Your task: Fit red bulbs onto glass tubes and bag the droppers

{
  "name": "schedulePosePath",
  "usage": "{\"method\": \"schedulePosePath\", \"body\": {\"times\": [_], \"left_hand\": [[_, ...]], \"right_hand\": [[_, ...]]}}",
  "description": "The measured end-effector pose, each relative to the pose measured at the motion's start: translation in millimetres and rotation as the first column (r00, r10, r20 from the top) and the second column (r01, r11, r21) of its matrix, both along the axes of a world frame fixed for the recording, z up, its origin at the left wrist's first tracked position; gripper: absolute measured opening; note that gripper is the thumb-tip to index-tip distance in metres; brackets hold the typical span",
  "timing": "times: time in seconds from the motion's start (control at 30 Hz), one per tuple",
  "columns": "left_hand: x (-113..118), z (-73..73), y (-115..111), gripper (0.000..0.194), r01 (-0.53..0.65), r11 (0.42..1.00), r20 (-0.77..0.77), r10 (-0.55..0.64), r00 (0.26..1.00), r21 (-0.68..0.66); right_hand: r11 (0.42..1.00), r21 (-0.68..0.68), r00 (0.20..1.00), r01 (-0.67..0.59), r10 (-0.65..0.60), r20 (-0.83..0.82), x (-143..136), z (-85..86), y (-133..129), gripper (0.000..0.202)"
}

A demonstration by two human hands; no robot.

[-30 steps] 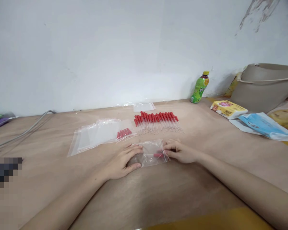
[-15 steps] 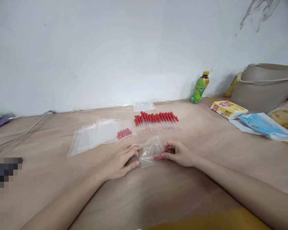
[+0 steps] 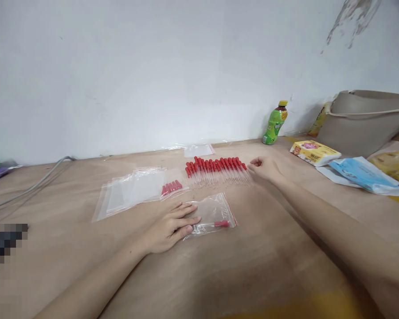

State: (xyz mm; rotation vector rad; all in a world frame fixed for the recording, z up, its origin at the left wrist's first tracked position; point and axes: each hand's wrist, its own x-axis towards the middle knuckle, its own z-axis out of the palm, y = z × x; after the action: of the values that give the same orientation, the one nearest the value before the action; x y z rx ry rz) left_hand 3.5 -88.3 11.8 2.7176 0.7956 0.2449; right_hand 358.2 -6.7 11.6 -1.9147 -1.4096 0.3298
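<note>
My left hand (image 3: 173, 228) lies with fingers spread over the closed end of a clear zip bag (image 3: 209, 206), pressing it on the table. Inside that bag is one glass dropper with a red rubber bulb (image 3: 221, 223), its bulb toward the bag's mouth on the right. My right hand (image 3: 264, 168) hovers at the right end of a row of droppers (image 3: 216, 166), fingers slightly curled and apart, with nothing visible in them. To the left, a filled bag of several red-bulbed droppers (image 3: 172, 187) lies beside flat clear bags (image 3: 133, 192).
A green bottle (image 3: 275, 122) stands by the wall. On the right are a yellow tissue pack (image 3: 315, 153), a blue packet (image 3: 367, 174) and a grey bucket (image 3: 355, 119). Another clear bag (image 3: 197, 151) lies behind the droppers. A grey cable (image 3: 43, 179) runs along the left.
My right hand has let go of the dropper and the bag's mouth and moved away and rightward to the dropper row. My left hand stays on the bag.
</note>
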Motion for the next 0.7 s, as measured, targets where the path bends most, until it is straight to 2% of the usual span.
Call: {"method": "schedulePosePath", "body": {"times": [0.1, 0.27, 0.33, 0.43, 0.7], "left_hand": [[0, 0.8, 0, 0.036, -0.005, 1.000, -0.014, 0.005, 1.000, -0.006], [0, 1.1, -2, 0.036, 0.000, 1.000, 0.032, 0.000, 0.999, -0.014], [0, 0.8, -2, 0.036, 0.002, 1.000, 0.042, -0.001, 0.999, -0.011], [0, 0.1, -1, 0.036, -0.003, 1.000, 0.027, 0.002, 1.000, 0.004], [-1, -3.4, 0, 0.036, -0.009, 1.000, 0.034, 0.009, 0.999, 0.008]], "right_hand": [[0.980, -0.194, 0.997, 0.034, -0.020, 0.074, 9, -0.3, 20, 0.025], [0.946, -0.321, 0.998, 0.034, -0.012, 0.069, 2, 0.3, 34, 0.013], [0.937, -0.347, 0.997, 0.041, -0.018, 0.071, 0, 3.3, 38, 0.008], [0.929, -0.369, 0.999, 0.041, -0.029, 0.038, -2, 7.2, 43, 0.012], [0.938, -0.346, 0.959, 0.001, -0.099, -0.266, 5, 2.6, 43, 0.020]]}}
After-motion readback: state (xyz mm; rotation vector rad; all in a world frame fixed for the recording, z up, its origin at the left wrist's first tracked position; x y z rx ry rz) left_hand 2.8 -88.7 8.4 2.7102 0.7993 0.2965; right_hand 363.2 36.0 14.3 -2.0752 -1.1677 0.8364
